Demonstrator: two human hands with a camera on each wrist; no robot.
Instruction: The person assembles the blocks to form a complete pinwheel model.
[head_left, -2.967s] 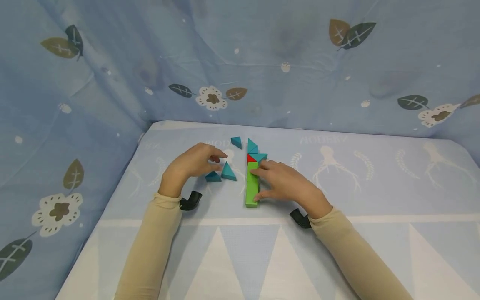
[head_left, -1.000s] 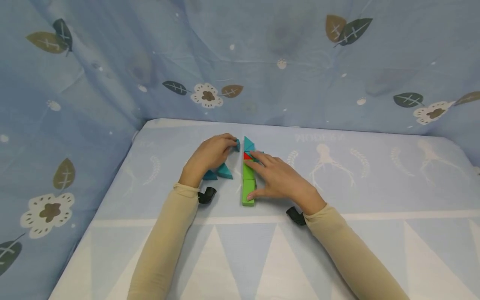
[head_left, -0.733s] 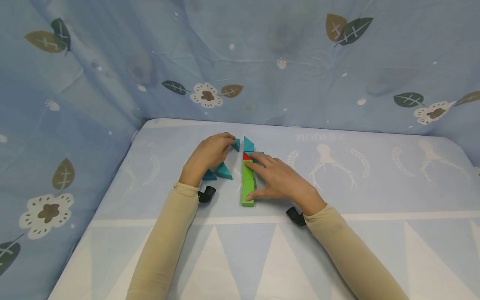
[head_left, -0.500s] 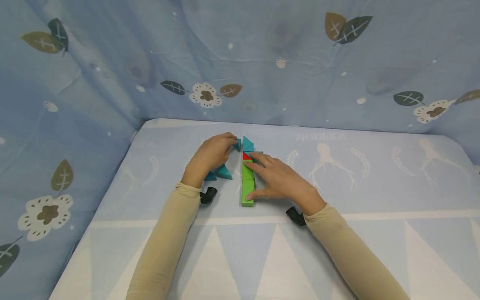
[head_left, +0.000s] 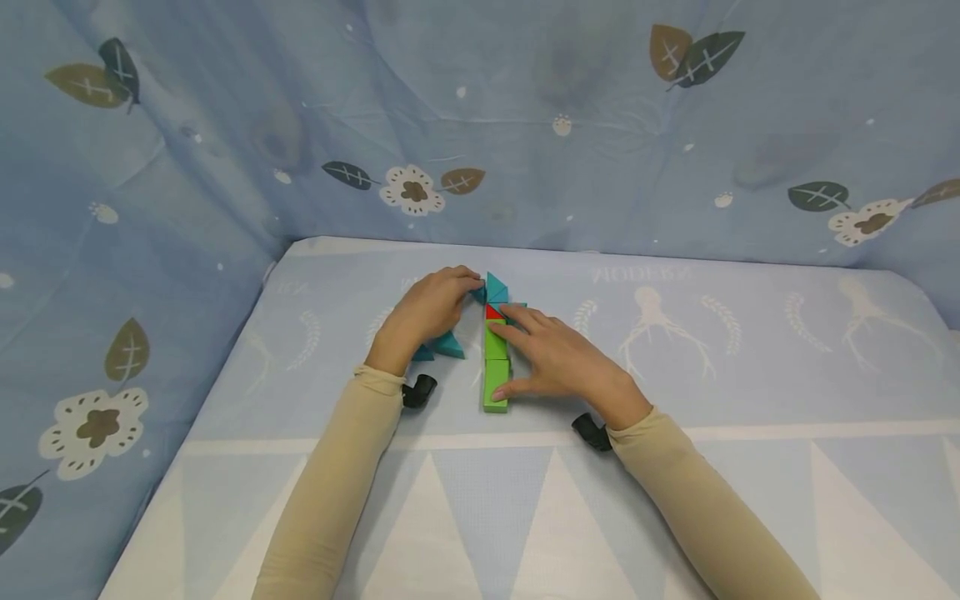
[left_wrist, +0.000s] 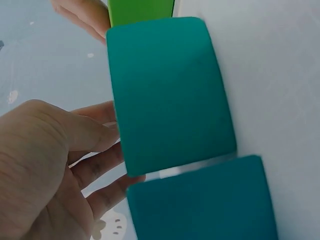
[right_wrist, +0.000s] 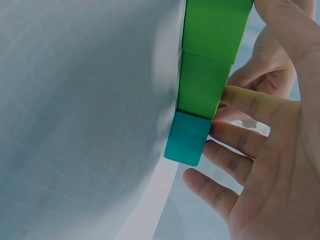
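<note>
Two green blocks (head_left: 496, 382) lie end to end in a column, topped by a red triangular block (head_left: 492, 312) and teal triangular blocks (head_left: 497, 287). My left hand (head_left: 423, 312) pinches a teal triangular block (head_left: 478, 294) against the column's upper left side, its fingers covering most of it. My right hand (head_left: 573, 358) rests along the column's right side, fingers extended, thumb at the near green block. In the right wrist view its fingertips touch a green block and a teal block (right_wrist: 189, 139) sticking out to the side.
Two loose teal triangular blocks, one (head_left: 450, 345) beside the other (head_left: 423, 354), lie under my left wrist; they loom large in the left wrist view. Black wrist cameras (head_left: 419, 391) sit on both wrists. Patterned blue fabric (head_left: 562, 167) rises behind the table.
My left hand moved from near the loose teal blocks up to the far one, took hold of it and slid it right to the column. The right hand stays at the column, fingers slightly farther up.
</note>
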